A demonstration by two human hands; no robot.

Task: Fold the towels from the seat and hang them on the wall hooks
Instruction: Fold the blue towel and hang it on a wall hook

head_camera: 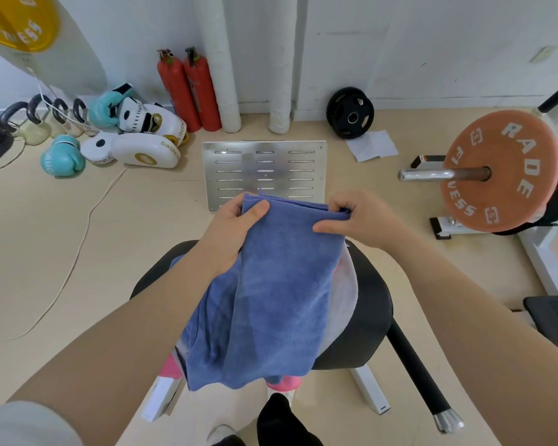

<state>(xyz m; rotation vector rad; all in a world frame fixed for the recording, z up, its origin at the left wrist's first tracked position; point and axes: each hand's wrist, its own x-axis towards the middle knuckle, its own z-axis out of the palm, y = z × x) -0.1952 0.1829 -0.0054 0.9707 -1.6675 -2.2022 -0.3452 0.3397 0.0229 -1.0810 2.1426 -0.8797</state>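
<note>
Both hands grip the blue towel [271, 278] by its top edge, left hand [231, 233] and right hand [358, 217] pinching a corner each, above the seat [368, 304]. Pink towel [171, 365] and a pale one lie beneath. Risk: the loose hanging layers look uneven; the fold may skew or slip free.

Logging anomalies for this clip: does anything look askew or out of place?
Mildly: the perforated metal panel lies flat on the floor instead of on the wall, and a loose white paper sheet lies beside the black weight plate. The blue towel looks undamaged.
</note>
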